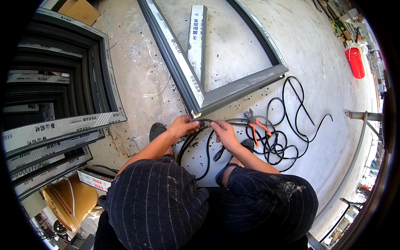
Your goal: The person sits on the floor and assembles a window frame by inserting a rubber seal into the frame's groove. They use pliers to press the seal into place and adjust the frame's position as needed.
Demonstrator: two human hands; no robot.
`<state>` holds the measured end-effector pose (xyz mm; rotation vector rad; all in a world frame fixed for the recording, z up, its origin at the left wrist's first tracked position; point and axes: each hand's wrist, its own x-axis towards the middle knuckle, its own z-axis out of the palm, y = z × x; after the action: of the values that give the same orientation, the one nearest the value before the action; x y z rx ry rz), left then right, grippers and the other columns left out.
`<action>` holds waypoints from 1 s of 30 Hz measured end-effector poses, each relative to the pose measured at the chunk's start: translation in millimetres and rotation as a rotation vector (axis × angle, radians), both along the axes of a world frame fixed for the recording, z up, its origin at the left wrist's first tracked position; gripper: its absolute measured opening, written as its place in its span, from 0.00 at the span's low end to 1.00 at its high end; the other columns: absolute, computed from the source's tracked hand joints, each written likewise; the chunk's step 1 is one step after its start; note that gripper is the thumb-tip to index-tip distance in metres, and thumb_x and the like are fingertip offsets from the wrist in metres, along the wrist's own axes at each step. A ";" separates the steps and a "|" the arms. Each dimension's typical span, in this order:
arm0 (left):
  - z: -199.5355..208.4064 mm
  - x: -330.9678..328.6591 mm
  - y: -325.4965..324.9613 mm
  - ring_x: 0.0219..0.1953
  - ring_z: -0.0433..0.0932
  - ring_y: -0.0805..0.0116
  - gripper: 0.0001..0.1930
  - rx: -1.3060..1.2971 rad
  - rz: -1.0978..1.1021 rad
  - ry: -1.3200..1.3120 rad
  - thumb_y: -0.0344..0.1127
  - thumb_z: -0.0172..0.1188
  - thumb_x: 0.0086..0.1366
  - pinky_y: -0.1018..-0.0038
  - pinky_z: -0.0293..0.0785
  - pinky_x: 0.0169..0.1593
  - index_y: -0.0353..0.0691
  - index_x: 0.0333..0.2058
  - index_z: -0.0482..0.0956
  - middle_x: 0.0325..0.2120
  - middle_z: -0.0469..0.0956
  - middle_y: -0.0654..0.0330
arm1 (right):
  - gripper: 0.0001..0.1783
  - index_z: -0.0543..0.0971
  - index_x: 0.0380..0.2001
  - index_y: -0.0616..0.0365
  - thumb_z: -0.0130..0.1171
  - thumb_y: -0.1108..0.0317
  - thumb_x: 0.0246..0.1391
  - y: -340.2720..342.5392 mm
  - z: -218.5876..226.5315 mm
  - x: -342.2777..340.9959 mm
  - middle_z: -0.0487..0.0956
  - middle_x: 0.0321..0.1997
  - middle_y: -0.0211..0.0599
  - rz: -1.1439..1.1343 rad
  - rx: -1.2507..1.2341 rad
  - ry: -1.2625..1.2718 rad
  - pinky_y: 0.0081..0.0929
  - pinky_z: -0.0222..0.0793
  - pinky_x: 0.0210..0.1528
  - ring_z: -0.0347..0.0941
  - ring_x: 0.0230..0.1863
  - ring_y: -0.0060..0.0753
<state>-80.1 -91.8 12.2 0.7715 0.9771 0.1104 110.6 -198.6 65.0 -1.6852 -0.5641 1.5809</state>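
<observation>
Stacked dark frames (pixel 62 121) are standing far left. Left hand (pixel 183 126) is pinching a black strip (pixel 205 121), sitting right by the near corner of a grey frame (pixel 243 88) that's lying on the floor (pixel 312 62); can't tell if fingers are touching it. Right hand (pixel 224 134) is also pinching: grip closing on the same strip. Orange-handled pliers (pixel 252 118) are lying just right, among loose black loops (pixel 281 146). Red container (pixel 354 64) is standing far right.
</observation>
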 end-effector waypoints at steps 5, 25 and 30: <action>-2.2 1.6 -1.3 0.32 0.79 0.77 0.10 0.027 -0.012 0.026 0.39 0.60 0.68 0.82 0.73 0.36 0.38 0.40 0.79 0.32 0.81 0.65 | 0.15 0.80 0.40 0.60 0.53 0.59 0.65 -1.8 -6.8 -0.2 0.64 0.19 0.20 0.003 0.013 -0.004 0.17 0.59 0.21 0.59 0.18 0.14; 3.6 12.3 -3.6 0.29 0.79 0.76 0.11 0.006 0.067 0.086 0.40 0.63 0.66 0.81 0.73 0.32 0.39 0.37 0.78 0.30 0.81 0.64 | 0.18 0.80 0.38 0.60 0.51 0.56 0.65 -3.1 -13.7 -1.4 0.63 0.17 0.20 0.065 -0.003 -0.036 0.17 0.59 0.20 0.58 0.17 0.14; -1.7 8.1 -3.9 0.29 0.78 0.75 0.13 0.028 0.029 0.070 0.42 0.63 0.66 0.80 0.75 0.34 0.37 0.38 0.77 0.29 0.80 0.63 | 0.17 0.80 0.37 0.60 0.52 0.56 0.65 -0.7 -10.4 -2.6 0.63 0.17 0.20 0.057 0.019 -0.045 0.17 0.59 0.20 0.59 0.17 0.15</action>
<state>-72.0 -95.6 10.6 0.7912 1.0551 0.1227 108.0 -199.4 54.6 -1.7081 -0.6529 1.5765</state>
